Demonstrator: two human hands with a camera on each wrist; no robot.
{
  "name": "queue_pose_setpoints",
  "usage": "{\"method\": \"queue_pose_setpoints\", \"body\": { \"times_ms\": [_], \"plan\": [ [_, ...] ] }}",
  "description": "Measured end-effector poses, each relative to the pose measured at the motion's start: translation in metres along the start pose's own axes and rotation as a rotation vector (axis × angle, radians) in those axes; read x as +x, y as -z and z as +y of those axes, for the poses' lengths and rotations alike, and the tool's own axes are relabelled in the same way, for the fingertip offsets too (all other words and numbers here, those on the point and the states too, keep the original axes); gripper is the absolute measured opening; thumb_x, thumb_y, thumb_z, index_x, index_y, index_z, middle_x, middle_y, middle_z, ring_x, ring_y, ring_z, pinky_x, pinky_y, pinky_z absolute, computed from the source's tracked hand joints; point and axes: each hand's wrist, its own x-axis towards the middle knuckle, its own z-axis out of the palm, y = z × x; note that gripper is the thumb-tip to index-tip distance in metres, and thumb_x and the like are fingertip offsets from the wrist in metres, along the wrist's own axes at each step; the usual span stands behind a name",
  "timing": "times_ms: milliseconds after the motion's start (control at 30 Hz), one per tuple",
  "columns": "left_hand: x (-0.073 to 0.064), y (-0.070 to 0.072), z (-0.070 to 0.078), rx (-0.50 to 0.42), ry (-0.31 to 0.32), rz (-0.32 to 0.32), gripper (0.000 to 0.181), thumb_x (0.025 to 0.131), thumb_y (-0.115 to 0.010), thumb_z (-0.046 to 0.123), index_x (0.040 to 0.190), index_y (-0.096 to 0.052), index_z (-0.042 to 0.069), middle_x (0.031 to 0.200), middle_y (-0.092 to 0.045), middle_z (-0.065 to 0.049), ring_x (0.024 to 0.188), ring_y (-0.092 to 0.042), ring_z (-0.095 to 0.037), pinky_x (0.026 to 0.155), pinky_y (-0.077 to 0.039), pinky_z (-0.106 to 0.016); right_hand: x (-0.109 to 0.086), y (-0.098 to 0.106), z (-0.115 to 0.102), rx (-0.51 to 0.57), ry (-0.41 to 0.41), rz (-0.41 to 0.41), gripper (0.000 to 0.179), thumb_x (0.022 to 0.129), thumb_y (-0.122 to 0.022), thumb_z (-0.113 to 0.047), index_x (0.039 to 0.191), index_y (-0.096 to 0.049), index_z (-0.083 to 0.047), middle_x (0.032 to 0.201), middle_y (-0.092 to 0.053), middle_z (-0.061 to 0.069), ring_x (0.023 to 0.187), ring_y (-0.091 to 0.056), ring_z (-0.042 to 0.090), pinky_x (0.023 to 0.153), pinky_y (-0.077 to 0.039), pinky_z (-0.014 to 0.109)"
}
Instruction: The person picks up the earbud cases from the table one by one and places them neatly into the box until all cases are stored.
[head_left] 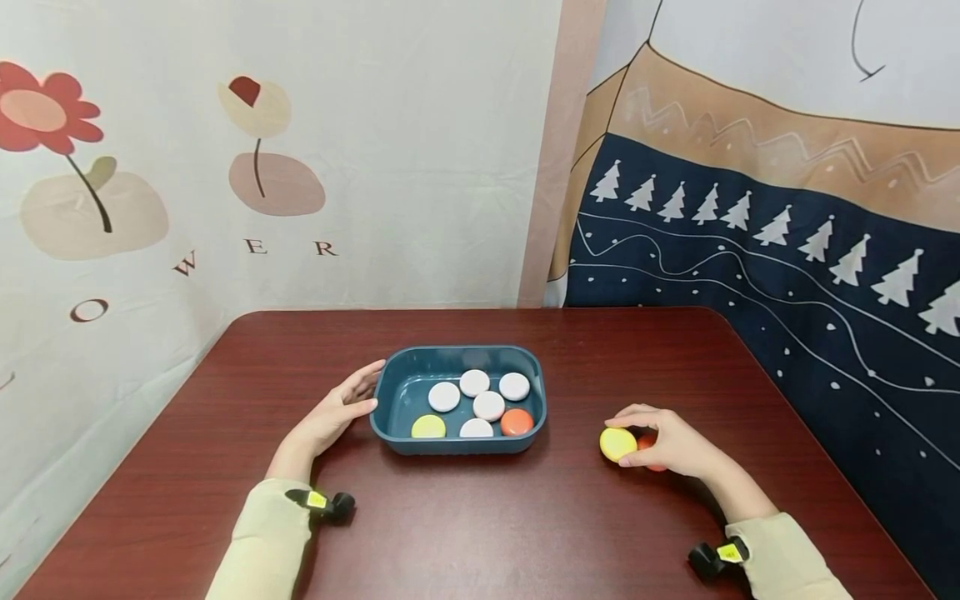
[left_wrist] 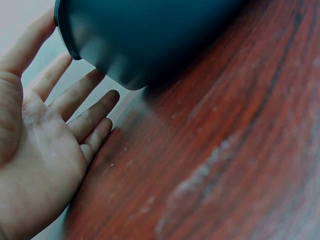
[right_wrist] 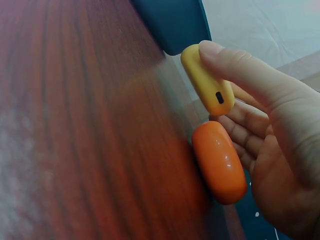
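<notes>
My right hand (head_left: pixel 675 446) pinches a round yellow puck-like piece (head_left: pixel 618 444) between thumb and fingers. The right wrist view shows a small dark slot in the side of this yellow piece (right_wrist: pixel 207 80). Close under the same hand, an orange piece (right_wrist: pixel 219 162) rests on the table, partly hidden in the head view. With fairly straight fingers, my left hand (head_left: pixel 330 421) touches the left end of a dark teal tray (head_left: pixel 459 446). Inside the tray lie several white pieces (head_left: pixel 489 406), one yellow-green piece (head_left: pixel 428 427) and one orange piece (head_left: pixel 517 422).
The reddish-brown wooden table (head_left: pixel 480 533) carries the tray near its middle. Behind it hangs a pale cloth with flowers and letters (head_left: pixel 412 167), and to the right a dark blue cloth with white trees (head_left: pixel 750 275). Each wrist wears a small black camera (head_left: pixel 342 507).
</notes>
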Motion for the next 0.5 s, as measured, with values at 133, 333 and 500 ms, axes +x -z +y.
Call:
{"method": "queue_pose_setpoints", "body": {
  "times_ms": [133,333,500],
  "plan": [
    [0.000,0.000,0.001,0.005,0.003,0.004,0.064,0.095,-0.054,0.003,0.152,-0.024,0.007,0.151,-0.026,-0.021,0.135,-0.028,-0.030,0.097,-0.035,-0.019,0.001,0.000,-0.003,-0.017,0.006,0.034,0.045,0.073,-0.084,-0.012,0.115,-0.069,-0.004,0.113,-0.061,0.005,0.103,-0.051,0.013,0.083,-0.046,0.028],
    [-0.001,-0.001,0.003,0.008,0.006,0.003,0.064,0.095,-0.054,0.003,0.152,-0.023,0.006,0.151,-0.026,-0.021,0.135,-0.027,-0.031,0.097,-0.035,-0.018,0.001,0.002,-0.029,-0.030,0.013,0.063,0.044,0.072,-0.083,-0.005,0.112,-0.068,0.004,0.110,-0.062,0.011,0.101,-0.052,0.013,0.081,-0.047,0.031],
    [-0.001,-0.001,0.003,0.007,0.008,0.005,0.065,0.095,-0.055,0.004,0.152,-0.023,0.006,0.152,-0.025,-0.021,0.136,-0.026,-0.032,0.097,-0.035,-0.018,0.002,0.002,-0.020,-0.019,0.005,0.079,0.046,0.072,-0.084,-0.012,0.114,-0.068,0.000,0.111,-0.061,0.006,0.103,-0.051,0.012,0.081,-0.048,0.031]
  ]
}}
